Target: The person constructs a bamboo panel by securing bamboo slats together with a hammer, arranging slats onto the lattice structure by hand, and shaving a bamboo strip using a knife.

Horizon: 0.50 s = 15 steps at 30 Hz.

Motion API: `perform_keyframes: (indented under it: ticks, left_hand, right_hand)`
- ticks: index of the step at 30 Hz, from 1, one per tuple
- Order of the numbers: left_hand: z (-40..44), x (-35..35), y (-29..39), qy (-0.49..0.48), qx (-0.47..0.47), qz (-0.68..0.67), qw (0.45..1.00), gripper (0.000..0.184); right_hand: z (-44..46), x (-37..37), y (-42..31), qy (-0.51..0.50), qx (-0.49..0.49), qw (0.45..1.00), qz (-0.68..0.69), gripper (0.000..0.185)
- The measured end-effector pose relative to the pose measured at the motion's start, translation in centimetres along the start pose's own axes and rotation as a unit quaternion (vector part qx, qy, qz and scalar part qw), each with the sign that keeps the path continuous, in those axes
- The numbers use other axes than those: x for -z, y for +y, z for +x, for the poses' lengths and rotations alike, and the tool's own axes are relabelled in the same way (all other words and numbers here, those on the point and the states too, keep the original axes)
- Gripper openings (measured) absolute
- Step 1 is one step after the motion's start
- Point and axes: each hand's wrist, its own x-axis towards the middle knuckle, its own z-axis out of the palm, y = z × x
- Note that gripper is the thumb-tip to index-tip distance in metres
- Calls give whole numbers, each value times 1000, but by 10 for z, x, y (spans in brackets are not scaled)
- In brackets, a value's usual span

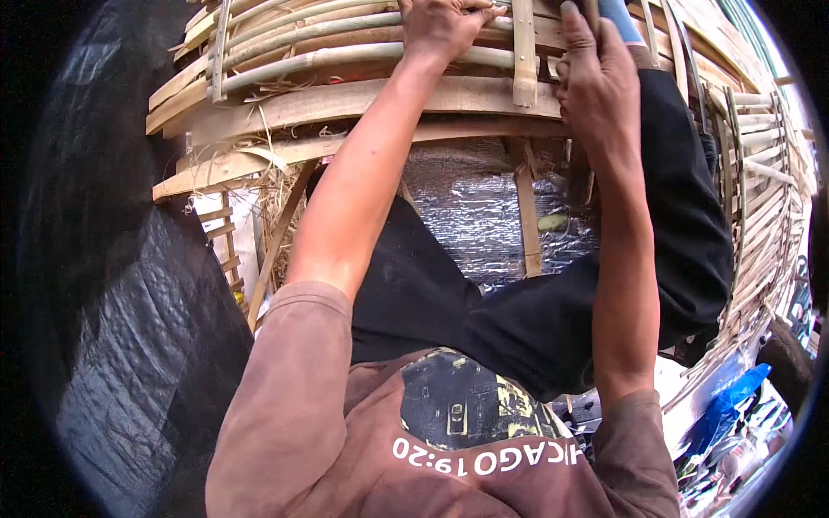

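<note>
My left hand (pixel 442 33) is at the top centre over the light bamboo slats (pixel 319 60). Its thumb and fingers are pinched together, and what is between them is too small to make out. To its right, my right hand (pixel 600 95) is closed round a brown, handle-like wooden piece (pixel 591 12), whose far end is cut off by the top of the view. Between the two hands, a short upright wooden strip (pixel 524 56) with small nail-like dots crosses the slats. A long flat board (pixel 345 102) runs below them.
Black sheeting (pixel 129 345) hangs at the left. Silvery foil-like material (pixel 475 216) lies beneath the frame, behind my black-trousered legs (pixel 535 319). More bamboo slatting (pixel 760 190) curves down the right side, with a blue plastic bag (pixel 730 401) and clutter at lower right.
</note>
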Motion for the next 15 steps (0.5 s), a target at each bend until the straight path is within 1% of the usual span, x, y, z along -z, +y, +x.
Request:
perform_keyframes:
  ticks: [1,2,4,5,6,8,9,10,12,13,14,15]
  left_hand:
    - [-1,0,1,4,-11,31,999,16]
    - [-1,1,1,3,-11,30,999,16]
    - [0,0,0,-9,-19,13,1000,14]
    - [1,5,8,-13,0,5,1000,13]
    - [1,7,9,-40,19,33,998,11]
    - [-4,4,7,-10,-12,17,1000,14]
    - [1,1,0,20,-58,93,994,24]
    - [-1,-2,-5,11,-23,80,996,23]
    - [-2,-4,-11,21,-62,113,991,26]
    - [-5,-5,-8,10,-30,123,992,25]
    - [-4,-6,-10,-7,-26,120,992,32]
    - [-3,-4,-11,-24,-43,140,989,34]
  right_hand:
    - [-3,-6,-20,43,7,999,-14,33]
    - [-6,-13,-35,89,14,996,-28,31]
    - [-9,-24,13,57,69,987,-130,38]
    - [-6,-28,33,10,43,983,-181,37]
    - [-10,-31,27,0,32,978,-207,36]
    - [-10,-27,11,16,28,990,-138,37]
    - [-13,-23,0,25,32,990,-133,39]
    - [-11,-18,-2,29,38,993,-103,40]
    - [-7,-11,0,47,90,994,-47,34]
    - [-6,-10,3,49,85,995,3,31]
    - [-7,-8,5,53,91,994,4,31]
    - [-9,-5,7,55,53,997,18,31]
